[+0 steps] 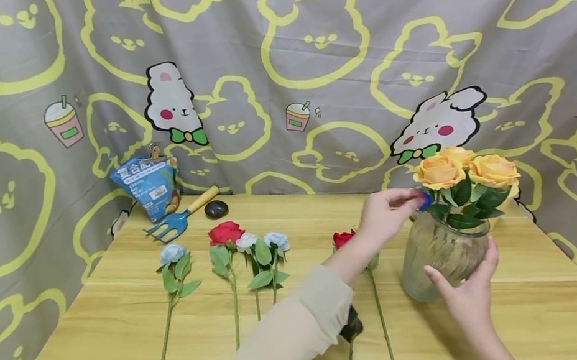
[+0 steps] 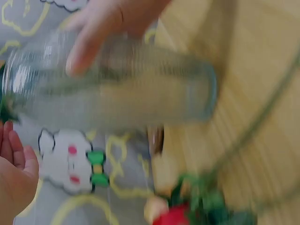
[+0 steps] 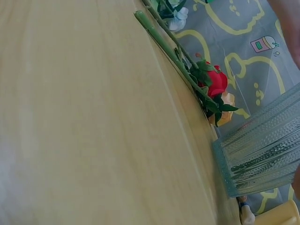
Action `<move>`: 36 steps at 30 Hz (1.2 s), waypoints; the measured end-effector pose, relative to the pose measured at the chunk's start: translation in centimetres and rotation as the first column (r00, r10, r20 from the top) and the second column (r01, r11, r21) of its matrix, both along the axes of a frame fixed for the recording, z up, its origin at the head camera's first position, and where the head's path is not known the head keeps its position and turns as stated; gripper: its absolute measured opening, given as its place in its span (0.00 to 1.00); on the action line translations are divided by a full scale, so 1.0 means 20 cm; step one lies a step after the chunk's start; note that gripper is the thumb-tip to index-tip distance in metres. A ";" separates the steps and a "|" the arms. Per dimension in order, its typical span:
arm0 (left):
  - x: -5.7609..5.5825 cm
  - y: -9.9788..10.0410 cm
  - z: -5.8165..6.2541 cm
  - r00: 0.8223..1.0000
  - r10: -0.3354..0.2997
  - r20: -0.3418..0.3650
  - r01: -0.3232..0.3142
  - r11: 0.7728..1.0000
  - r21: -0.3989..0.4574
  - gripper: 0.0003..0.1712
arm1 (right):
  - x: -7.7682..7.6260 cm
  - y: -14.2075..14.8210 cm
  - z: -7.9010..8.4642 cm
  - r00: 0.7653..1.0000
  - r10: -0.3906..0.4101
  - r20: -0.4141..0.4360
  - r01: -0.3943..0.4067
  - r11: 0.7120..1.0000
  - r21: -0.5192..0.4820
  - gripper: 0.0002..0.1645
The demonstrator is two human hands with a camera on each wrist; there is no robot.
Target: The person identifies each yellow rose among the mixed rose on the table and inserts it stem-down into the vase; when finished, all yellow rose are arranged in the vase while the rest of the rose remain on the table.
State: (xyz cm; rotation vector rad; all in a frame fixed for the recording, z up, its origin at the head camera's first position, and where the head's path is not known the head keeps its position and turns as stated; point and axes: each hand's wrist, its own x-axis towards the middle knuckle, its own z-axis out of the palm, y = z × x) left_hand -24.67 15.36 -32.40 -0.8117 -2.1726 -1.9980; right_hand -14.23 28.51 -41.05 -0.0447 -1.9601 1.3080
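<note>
A ribbed clear glass vase (image 1: 439, 254) stands at the right of the table, leaning slightly in the head view. Several yellow-orange roses (image 1: 440, 171) with green leaves rise from its mouth, and stems show through the glass. My right hand (image 1: 470, 289) grips the vase from the front right, thumb on the near side. Across from it, my left hand (image 1: 393, 214) is at the rim beside the leaves, its fingertips pinching a small blue object (image 1: 425, 201) whose kind is unclear. The left wrist view is blurred; there the left hand (image 2: 18, 173) has bent fingers near the rim.
A red rose (image 1: 343, 239) lies left of the vase, partly behind my left forearm. Further left lie a pale blue rose (image 1: 172, 254), another red rose (image 1: 226, 233) and pale flowers (image 1: 261, 244). A blue bag (image 1: 148, 186), hand fork (image 1: 173, 224) and black stone (image 1: 216, 209) sit behind.
</note>
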 end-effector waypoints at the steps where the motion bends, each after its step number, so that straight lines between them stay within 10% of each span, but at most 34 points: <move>1: -0.02 -0.05 0.00 1.000 0.002 0.006 -0.002 1.000 -0.013 0.09 | -0.01 0.01 -0.01 1.000 0.001 0.003 -0.001 1.000 -0.004 0.66; 8: -0.14 -0.37 -0.12 0.975 0.023 0.222 0.027 0.975 -0.221 0.10 | -0.01 0.01 -0.03 1.000 -0.004 0.006 0.004 1.000 -0.015 0.67; 13: -0.12 -0.41 -0.25 0.939 -0.011 0.344 0.136 0.930 -0.341 0.09 | -0.01 0.01 -0.03 1.000 -0.005 0.005 0.005 1.000 -0.017 0.67; 18: -0.07 -0.31 -0.34 0.962 0.001 0.272 0.131 0.873 -0.469 0.06 | -0.01 0.01 -0.03 1.000 -0.012 0.020 0.013 1.000 -0.018 0.67; 23: -0.05 -0.21 -0.38 0.988 0.123 0.090 -0.038 0.770 -0.637 0.10 | -0.01 0.01 -0.03 1.000 -0.013 0.012 0.013 1.000 -0.026 0.67; 28: -0.03 -0.16 -0.40 0.978 0.201 -0.062 -0.182 0.663 -0.726 0.23 | -0.01 0.00 -0.02 1.000 -0.004 0.020 0.005 0.999 -0.033 0.67; 36: -0.03 -0.10 -0.44 0.961 0.271 -0.061 -0.212 0.572 -0.792 0.19 | 0.01 -0.02 0.01 1.000 0.012 0.010 -0.012 0.999 -0.042 0.66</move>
